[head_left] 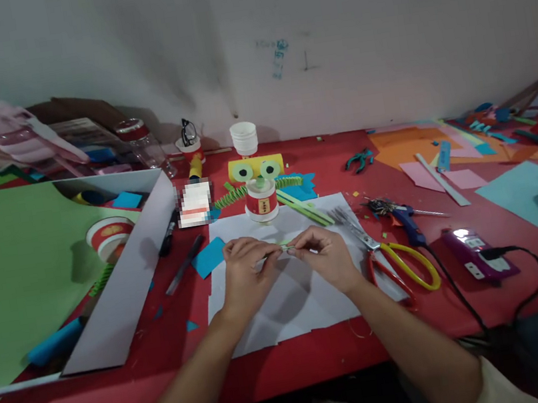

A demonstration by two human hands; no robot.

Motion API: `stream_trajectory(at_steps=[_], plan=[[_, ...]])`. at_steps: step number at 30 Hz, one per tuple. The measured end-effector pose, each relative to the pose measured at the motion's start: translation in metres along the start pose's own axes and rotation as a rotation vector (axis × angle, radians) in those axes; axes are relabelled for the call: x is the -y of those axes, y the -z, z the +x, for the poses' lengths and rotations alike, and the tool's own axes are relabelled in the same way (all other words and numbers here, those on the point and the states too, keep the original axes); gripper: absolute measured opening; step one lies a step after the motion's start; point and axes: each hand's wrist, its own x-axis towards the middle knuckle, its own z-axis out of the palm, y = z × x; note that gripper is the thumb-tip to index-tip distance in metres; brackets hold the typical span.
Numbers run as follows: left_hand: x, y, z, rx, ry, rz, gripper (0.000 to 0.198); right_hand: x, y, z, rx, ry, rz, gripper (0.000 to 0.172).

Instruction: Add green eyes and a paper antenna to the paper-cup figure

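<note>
Both forearms slant inward over the red table [325,375], the left aimed between one and two o'clock, the right between ten and eleven. Above the white paper [276,315], the left hand [252,271] and right hand [325,257] nearly meet, palms down, fingers curled, each pinching one end of a small pale-green piece [285,247]. Beyond that piece, between eleven and twelve, stands a red-and-white cup [262,204]; yellow-handled scissors [410,264] lie between three and four.
</note>
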Motion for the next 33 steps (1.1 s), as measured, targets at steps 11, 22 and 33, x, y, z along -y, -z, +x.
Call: stream_trajectory(at_steps=[11,22,33], plan=[[0.001,0.001,0.001,0.023,-0.144,0.057,0.013,0.003,-0.001,-0.001,0.136,0.053,-0.224,0.015],[0.019,0.009,0.004,-0.029,-0.178,0.131,0.004,0.002,0.004,-0.002,-0.006,0.034,-0.198,0.011],[0.013,0.012,0.005,-0.047,-0.311,0.178,0.010,0.005,0.000,-0.005,0.020,0.202,-0.289,0.012]])
